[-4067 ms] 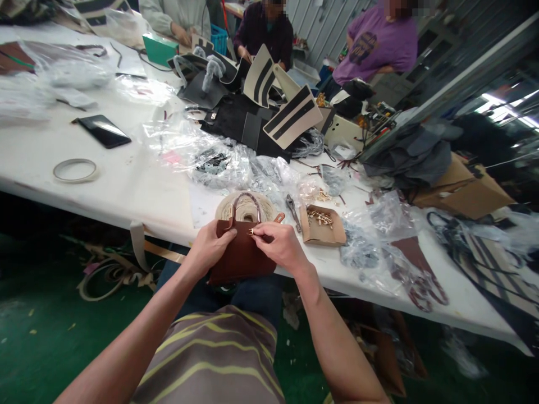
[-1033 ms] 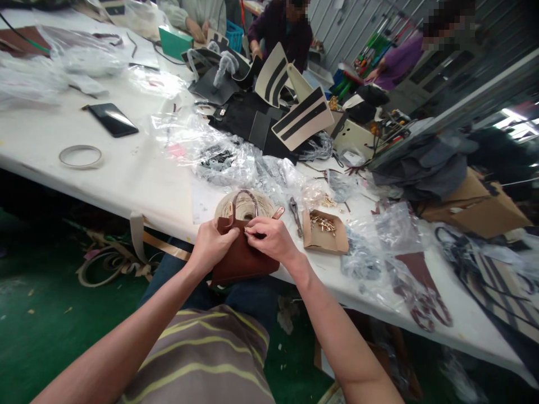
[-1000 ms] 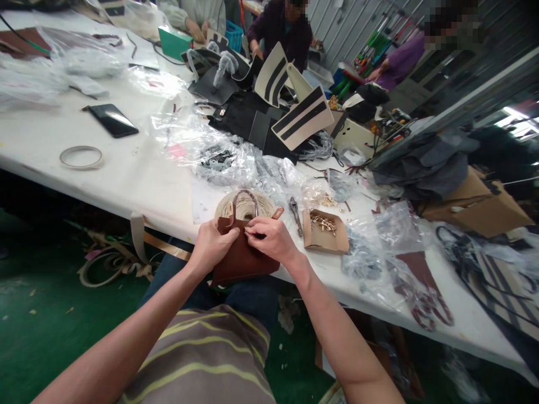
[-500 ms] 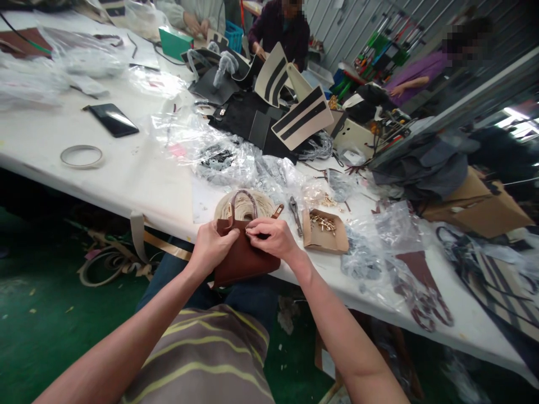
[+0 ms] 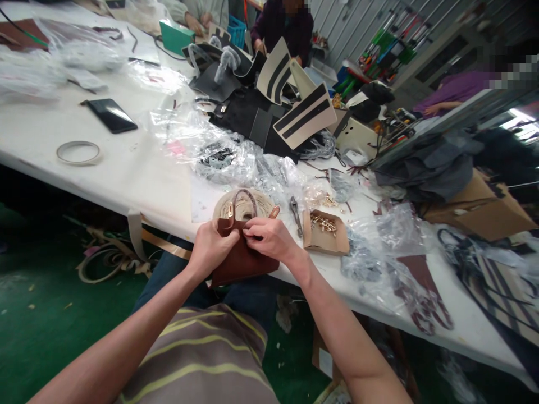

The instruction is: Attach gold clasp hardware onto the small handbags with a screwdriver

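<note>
A small brown handbag (image 5: 244,262) leans at the table's front edge, over my lap, its looped handle standing up. My left hand (image 5: 213,247) grips the bag's upper left edge, thumb on the front. With fingers pinched together, my right hand (image 5: 269,238) works at the top edge near the middle; whatever lies between those fingertips is too small to make out. A strap end with a metal fitting (image 5: 274,212) sticks up behind the right hand. Behind the bag lies a pale coil of tape (image 5: 223,203).
Right of the bag are pliers (image 5: 296,215) and a cardboard box (image 5: 326,247) of gold-coloured metal pieces. Plastic bags (image 5: 261,174) and black bag parts (image 5: 240,123) cover the middle. A phone (image 5: 112,116) and a tape ring (image 5: 78,152) lie left. Co-workers (image 5: 282,28) sit across.
My right hand has shifted slightly left along the bag's top edge. The left hand keeps its grip. At the far right, the person in purple has moved further right.
</note>
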`<state>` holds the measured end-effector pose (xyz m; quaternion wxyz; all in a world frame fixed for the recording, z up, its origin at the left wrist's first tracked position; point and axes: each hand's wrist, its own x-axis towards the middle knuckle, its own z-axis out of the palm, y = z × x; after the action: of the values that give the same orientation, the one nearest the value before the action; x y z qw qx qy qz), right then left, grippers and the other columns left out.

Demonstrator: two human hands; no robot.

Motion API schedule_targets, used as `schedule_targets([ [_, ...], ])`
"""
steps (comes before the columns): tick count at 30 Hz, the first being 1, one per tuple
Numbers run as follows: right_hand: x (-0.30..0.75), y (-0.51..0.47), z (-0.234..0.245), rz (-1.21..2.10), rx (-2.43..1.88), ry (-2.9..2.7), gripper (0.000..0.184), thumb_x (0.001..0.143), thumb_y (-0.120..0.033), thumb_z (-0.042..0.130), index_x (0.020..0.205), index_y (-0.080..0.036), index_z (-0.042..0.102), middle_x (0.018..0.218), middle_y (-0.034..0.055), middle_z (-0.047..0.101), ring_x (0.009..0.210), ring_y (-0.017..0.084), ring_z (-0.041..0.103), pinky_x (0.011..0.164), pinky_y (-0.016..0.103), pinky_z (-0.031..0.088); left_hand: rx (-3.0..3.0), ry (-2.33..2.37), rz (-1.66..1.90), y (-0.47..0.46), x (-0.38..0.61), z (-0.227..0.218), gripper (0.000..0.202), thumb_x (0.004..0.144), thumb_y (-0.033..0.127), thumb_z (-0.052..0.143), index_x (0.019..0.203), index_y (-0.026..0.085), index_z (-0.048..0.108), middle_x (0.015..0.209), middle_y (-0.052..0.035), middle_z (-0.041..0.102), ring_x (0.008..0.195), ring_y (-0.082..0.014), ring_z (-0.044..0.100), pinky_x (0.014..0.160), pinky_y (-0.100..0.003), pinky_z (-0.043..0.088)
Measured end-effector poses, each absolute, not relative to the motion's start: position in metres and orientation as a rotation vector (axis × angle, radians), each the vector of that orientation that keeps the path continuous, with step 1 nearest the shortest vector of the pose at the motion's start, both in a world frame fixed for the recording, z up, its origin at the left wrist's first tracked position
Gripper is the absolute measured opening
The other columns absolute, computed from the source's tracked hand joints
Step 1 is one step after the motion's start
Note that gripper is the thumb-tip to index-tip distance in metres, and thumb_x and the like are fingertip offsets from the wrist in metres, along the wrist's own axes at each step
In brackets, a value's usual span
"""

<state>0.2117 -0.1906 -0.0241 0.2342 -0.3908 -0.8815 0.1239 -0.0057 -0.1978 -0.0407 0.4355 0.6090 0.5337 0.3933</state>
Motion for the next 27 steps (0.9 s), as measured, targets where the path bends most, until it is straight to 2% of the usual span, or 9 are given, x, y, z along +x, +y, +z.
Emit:
schedule_targets([
  [5,0.210,-0.193,-0.025,0.266,-1.067,-2.497,0.019,0.099,-0.011,0.070,0.085,-0.021,0.076,0.097,0.0056,0.078,0.088,0.019,0.073,0.076,0.028,0.055,1.555,1.318,0.973,-0.197,-0.005,-0.039,0.015,0.087,0.028,0.069,0.083,0.017,0.077,0.079,-0.0015,0.079,0.079,-0.0222,0.074,0.070,-0.026,0.050],
  [9,0.216,-0.196,-0.025,0.422,-1.070,-2.402,0.019,0.106,-0.014,0.063,0.104,-0.022,0.081,0.118,0.0092,0.079,0.104,0.021,0.076,0.090,0.031,0.061,1.420,1.275,0.984,-0.197,-0.005,-0.043,0.022,0.088,0.034,0.072,0.093,0.015,0.083,0.089,-0.0044,0.083,0.087,-0.0254,0.076,0.072,-0.026,0.053],
  [13,0.218,-0.206,-0.018,0.628,-1.111,-2.198,0.033,0.108,-0.012,0.058,0.132,-0.026,0.076,0.142,0.0100,0.070,0.125,0.023,0.074,0.109,0.038,0.061,1.157,1.215,0.958,-0.197,-0.009,-0.040,0.034,0.082,0.041,0.081,0.101,0.013,0.085,0.096,-0.0080,0.086,0.085,-0.0264,0.077,0.067,-0.026,0.055],
  [15,0.216,-0.211,-0.014,0.619,-1.257,-1.944,0.048,0.105,-0.018,0.069,0.151,-0.029,0.063,0.150,0.0114,0.065,0.119,0.023,0.075,0.106,0.039,0.064,1.043,1.178,0.929,-0.197,-0.012,-0.038,0.042,0.079,0.043,0.086,0.107,0.012,0.085,0.098,-0.0094,0.086,0.081,-0.0254,0.077,0.065,-0.026,0.055],
  [17,0.216,-0.215,-0.010,0.510,-1.433,-1.757,0.071,0.095,-0.027,0.087,0.159,-0.028,0.057,0.152,0.0146,0.063,0.121,0.028,0.073,0.106,0.043,0.065,0.994,1.129,0.896,-0.195,-0.016,-0.035,0.046,0.077,0.043,0.090,0.111,0.012,0.084,0.099,-0.0105,0.086,0.080,-0.0249,0.077,0.066,-0.027,0.057],
  [18,0.216,-0.216,-0.008,0.461,-1.502,-1.735,0.074,0.089,-0.030,0.093,0.155,-0.026,0.060,0.150,0.0157,0.063,0.125,0.031,0.071,0.108,0.045,0.063,0.992,1.106,0.880,-0.195,-0.017,-0.033,0.047,0.077,0.043,0.091,0.112,0.012,0.084,0.100,-0.0109,0.086,0.080,-0.0250,0.078,0.067,-0.028,0.058],
  [20,0.218,-0.215,-0.004,0.450,-1.577,-1.806,0.057,0.084,-0.035,0.098,0.134,-0.023,0.073,0.141,0.0150,0.068,0.128,0.034,0.068,0.110,0.048,0.060,1.007,1.089,0.859,-0.193,-0.018,-0.029,0.048,0.077,0.044,0.092,0.112,0.011,0.085,0.100,-0.0112,0.087,0.082,-0.0257,0.078,0.069,-0.029,0.059],
  [23,0.223,-0.209,0.003,0.542,-1.608,-1.900,0.033,0.085,-0.037,0.097,0.104,-0.021,0.075,0.114,0.0090,0.074,0.104,0.028,0.072,0.093,0.042,0.061,1.033,1.087,0.842,-0.191,-0.016,-0.021,0.050,0.075,0.044,0.095,0.112,0.012,0.085,0.101,-0.0113,0.087,0.086,-0.0277,0.080,0.071,-0.030,0.061],
  [27,0.224,-0.205,0.007,0.465,-1.580,-1.948,0.034,0.084,-0.029,0.096,0.104,-0.021,0.070,0.099,0.0060,0.075,0.089,0.024,0.069,0.084,0.038,0.056,1.039,1.058,0.756,-0.186,-0.010,-0.013,0.061,0.070,0.048,0.101,0.116,0.012,0.086,0.103,-0.0132,0.087,0.090,-0.0314,0.081,0.073,-0.034,0.063],
])
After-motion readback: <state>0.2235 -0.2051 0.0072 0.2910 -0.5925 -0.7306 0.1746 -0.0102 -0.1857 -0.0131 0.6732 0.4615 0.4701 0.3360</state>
